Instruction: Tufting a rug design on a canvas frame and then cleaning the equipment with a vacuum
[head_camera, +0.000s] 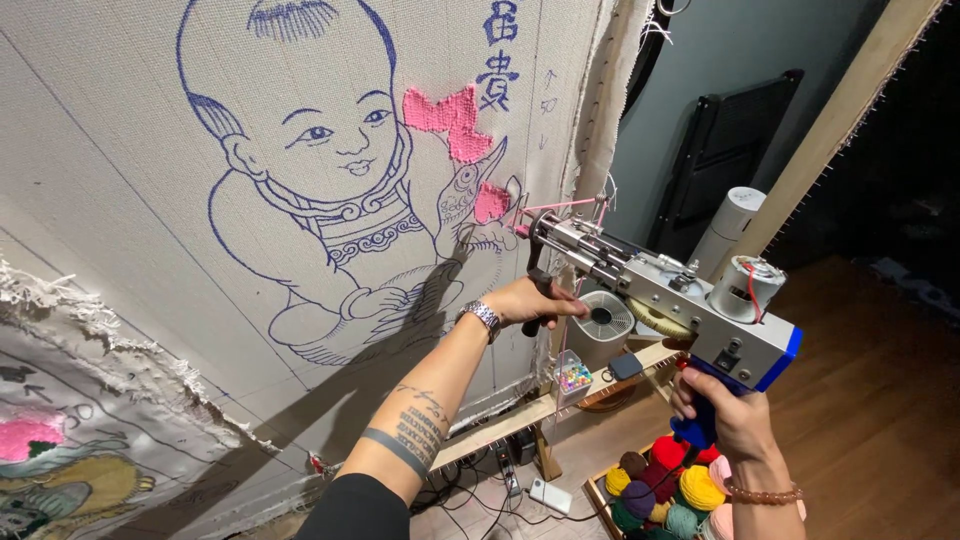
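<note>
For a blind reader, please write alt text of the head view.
Two hands hold a tufting gun against a stretched cloth with a blue line drawing: the left hand grips the front handle, the right hand the blue rear grip. Pink tufted patches sit near the tip; yarn balls lie below.

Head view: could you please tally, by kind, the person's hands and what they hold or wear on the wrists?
Hands: 2 (left hand, right hand)
Tufting gun, gripped by both hands: 1
Metal wristwatch, on the left wrist: 1
Bead bracelet, on the right wrist: 1
Total: 5
</note>
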